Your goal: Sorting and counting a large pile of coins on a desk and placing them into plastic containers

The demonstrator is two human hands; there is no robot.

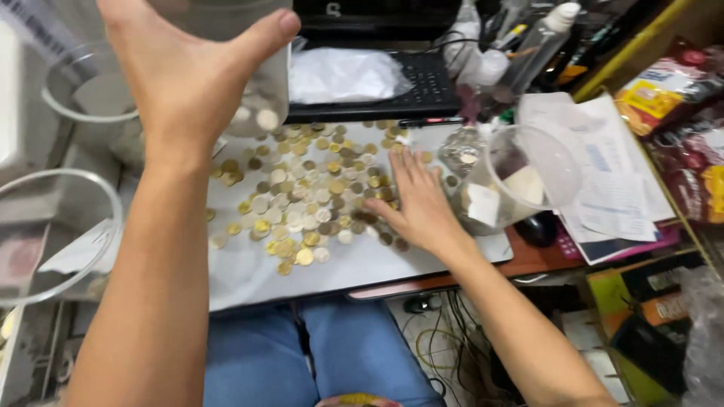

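while the left hand (181, 75) gripped a clear jar (253, 68) raised above the desk (362, 260), the right hand (418, 203) lay open and flat on the spread coins (309, 196); a careless sweep could have pushed some off the near edge, or the tilted jar might have spilled more.

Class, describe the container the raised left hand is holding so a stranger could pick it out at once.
Start at the white board covered in coins. Above its far left edge, the left hand holds a clear jar. Unlike the other clear tubs nearby, it is lifted and holds coins.
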